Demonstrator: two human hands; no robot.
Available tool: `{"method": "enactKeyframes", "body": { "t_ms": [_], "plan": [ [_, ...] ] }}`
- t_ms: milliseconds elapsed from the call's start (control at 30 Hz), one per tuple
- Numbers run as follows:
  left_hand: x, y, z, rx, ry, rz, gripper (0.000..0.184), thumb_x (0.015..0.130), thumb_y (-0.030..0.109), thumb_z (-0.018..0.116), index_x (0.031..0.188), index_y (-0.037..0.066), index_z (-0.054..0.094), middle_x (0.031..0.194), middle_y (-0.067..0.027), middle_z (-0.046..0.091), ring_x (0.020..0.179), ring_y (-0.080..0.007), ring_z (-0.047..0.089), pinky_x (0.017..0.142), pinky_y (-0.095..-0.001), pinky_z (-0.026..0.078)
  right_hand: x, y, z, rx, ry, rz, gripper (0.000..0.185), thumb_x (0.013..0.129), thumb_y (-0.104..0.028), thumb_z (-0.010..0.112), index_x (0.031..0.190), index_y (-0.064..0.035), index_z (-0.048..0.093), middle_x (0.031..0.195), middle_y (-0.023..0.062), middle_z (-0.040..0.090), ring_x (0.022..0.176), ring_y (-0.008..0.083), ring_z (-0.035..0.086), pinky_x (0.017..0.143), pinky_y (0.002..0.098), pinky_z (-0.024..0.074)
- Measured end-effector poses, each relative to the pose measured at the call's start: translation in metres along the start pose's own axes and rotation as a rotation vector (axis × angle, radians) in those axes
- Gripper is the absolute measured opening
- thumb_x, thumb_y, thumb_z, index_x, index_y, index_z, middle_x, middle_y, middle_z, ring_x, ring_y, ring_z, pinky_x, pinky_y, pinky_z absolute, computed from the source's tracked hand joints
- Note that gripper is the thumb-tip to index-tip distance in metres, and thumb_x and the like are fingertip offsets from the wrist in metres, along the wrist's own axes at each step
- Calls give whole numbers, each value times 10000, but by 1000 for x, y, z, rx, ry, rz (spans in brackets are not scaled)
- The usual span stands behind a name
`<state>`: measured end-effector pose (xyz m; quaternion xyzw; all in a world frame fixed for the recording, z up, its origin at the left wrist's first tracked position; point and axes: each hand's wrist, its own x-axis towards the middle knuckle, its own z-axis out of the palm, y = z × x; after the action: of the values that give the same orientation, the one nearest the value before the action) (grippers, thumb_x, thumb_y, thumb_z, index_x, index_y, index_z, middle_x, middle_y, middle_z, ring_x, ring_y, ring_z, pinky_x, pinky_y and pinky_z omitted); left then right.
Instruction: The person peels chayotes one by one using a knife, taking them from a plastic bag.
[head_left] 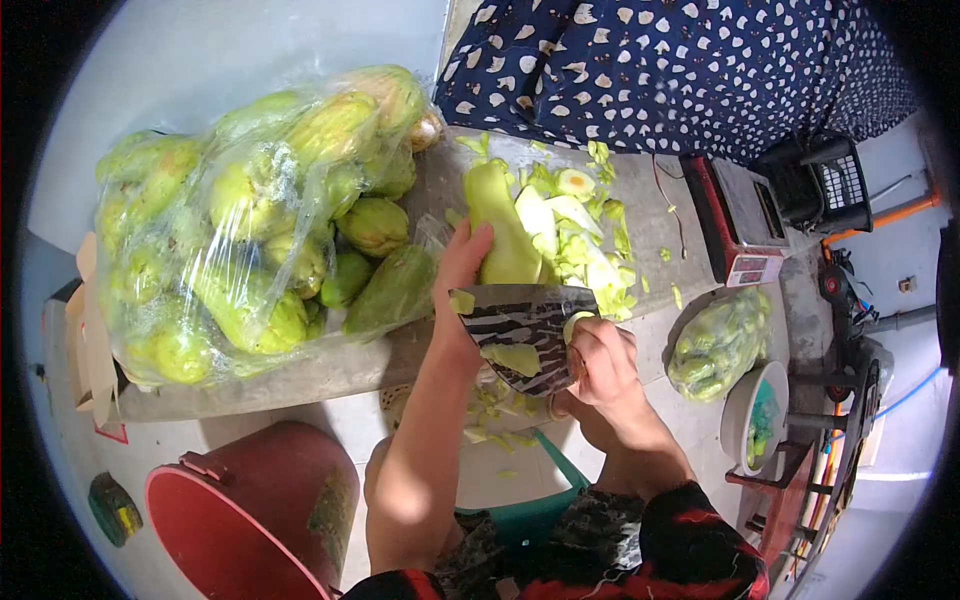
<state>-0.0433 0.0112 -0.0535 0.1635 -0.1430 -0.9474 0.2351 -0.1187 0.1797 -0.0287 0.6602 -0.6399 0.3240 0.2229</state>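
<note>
My left hand (461,268) is wrapped around the side of a peeled, pale green papaya (503,225) that lies over the worktop. In my right hand (606,362) is the handle of a wide-bladed cleaver (515,312), gripped in closed fingers. The dark blade is just below the papaya's near end, with bits of pale peel stuck to it. Whether its edge touches the papaya I cannot tell. Right of the papaya lies a pile of peelings and pale cut pieces (590,255). Unpeeled green papayas (374,226) lie to the left of my left hand.
A large clear plastic bag of green papayas (240,220) fills the worktop's left side. A red bucket (270,500) stands on the floor below. To the right are a red scale (735,215), a black basket (835,185), another filled bag (722,345) and a white tub (740,420).
</note>
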Motion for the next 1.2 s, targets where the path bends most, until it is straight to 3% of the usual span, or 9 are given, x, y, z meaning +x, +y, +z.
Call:
{"method": "enactKeyframes", "body": {
  "t_ms": [133,433,567,633,733,833,1000,1200],
  "plan": [
    [2,1,2,202,-38,121,347,945,339,549,1170,76,532,982,-120,659,839,-210,667,734,-350,567,-1,1,0,25,-5,0,233,658,-5,675,850,36,549,837,173,592,585,277,601,488,346,506],
    [-5,1,12,83,-17,75,357,925,249,536,1222,56,488,990,-125,654,841,-221,662,757,-362,556,-9,13,1,-23,-27,47,229,671,-1,664,871,38,557,855,180,602,595,283,608,486,355,501],
    [-1,2,7,180,-81,134,382,917,247,538,1242,54,481,997,-114,651,851,-219,661,767,-353,551,-6,7,-4,3,-17,14,223,688,-10,650,885,40,558,869,175,609,601,283,611,492,356,501],
    [-4,4,8,156,-112,82,445,901,198,568,1302,21,493,1149,-84,597,1032,-165,591,882,-307,475,-7,7,-4,10,-20,17,220,696,-14,644,892,39,559,871,172,610,605,282,611,495,357,501],
    [-10,3,17,133,-5,106,454,913,191,556,1324,14,482,1171,-89,592,1043,-164,589,894,-303,469,-21,23,5,-86,-51,96,291,633,-10,649,911,24,569,884,152,604,614,286,602,524,360,503],
    [-13,2,24,173,65,176,367,934,232,504,1259,62,494,1061,-92,643,963,-203,644,857,-352,525,-22,28,6,-159,-75,160,321,606,-5,652,916,18,574,886,145,601,619,288,601,536,362,506],
    [-4,5,12,152,-76,105,378,918,208,540,1255,52,472,979,-136,649,861,-241,668,768,-365,556,-7,9,-6,-13,-20,44,284,612,11,672,880,15,579,858,155,592,618,284,605,524,364,503],
    [-7,1,11,184,-62,118,403,921,219,542,1279,50,461,994,-129,649,887,-227,662,791,-357,551,-13,18,-2,-82,-46,89,255,619,18,662,863,10,587,850,138,600,612,276,606,511,343,498]
  ]
}}
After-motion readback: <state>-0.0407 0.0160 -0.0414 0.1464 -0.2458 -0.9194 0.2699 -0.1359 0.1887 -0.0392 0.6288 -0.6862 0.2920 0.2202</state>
